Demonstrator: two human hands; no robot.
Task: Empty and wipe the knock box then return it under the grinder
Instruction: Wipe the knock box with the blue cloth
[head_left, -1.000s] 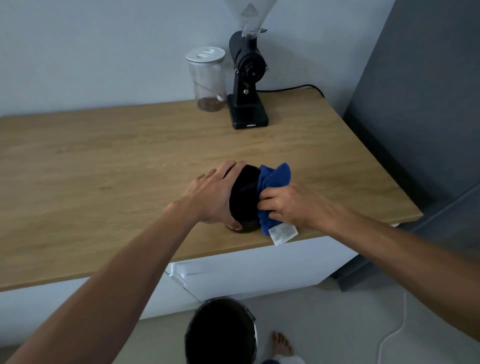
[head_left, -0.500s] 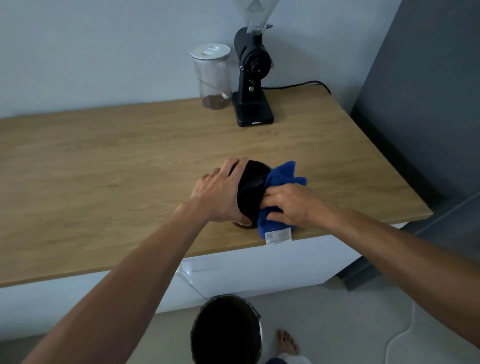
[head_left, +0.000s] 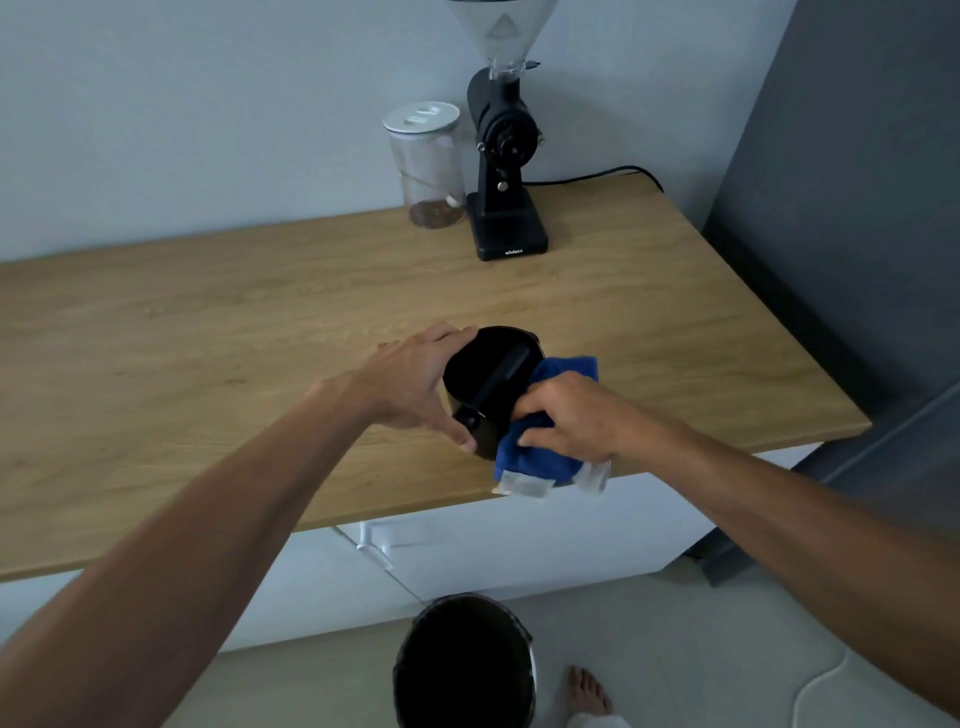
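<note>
1. knock box (head_left: 485, 376): black and round, it sits tilted on your wooden counter (head_left: 208, 338) near the front edge, its open mouth turned up toward you, with a dark bar (head_left: 501, 382) crossing the opening.
2. your left hand (head_left: 415, 384) is wrapped around the left side of the knock box, fingers over the far rim and thumb at the near lower edge, grasping it.
3. your right hand (head_left: 566, 415) is closed on a blue cloth (head_left: 540, 452), pressing it against the right side of the knock box; your fingertips (head_left: 522, 413) lie at the rim.
4. the cloth bunches out behind your right hand and hangs below it, and a pale label (head_left: 524, 486) on it reaches past the counter's front edge.
5. the grinder (head_left: 501, 156) stands well apart at the back of the counter by the wall, black, with a clear hopper on top and a cable (head_left: 597, 174) running off to its right.
6. a clear jar (head_left: 428, 166) with a white lid stands just beside the grinder on its left, with a little dark matter at its bottom.
7. a round dark bin (head_left: 462, 665) stands on the floor below the counter's front edge, in front of white cabinet fronts (head_left: 519, 535).
8. your bare foot (head_left: 589, 691) shows just to the right of the bin.
</note>
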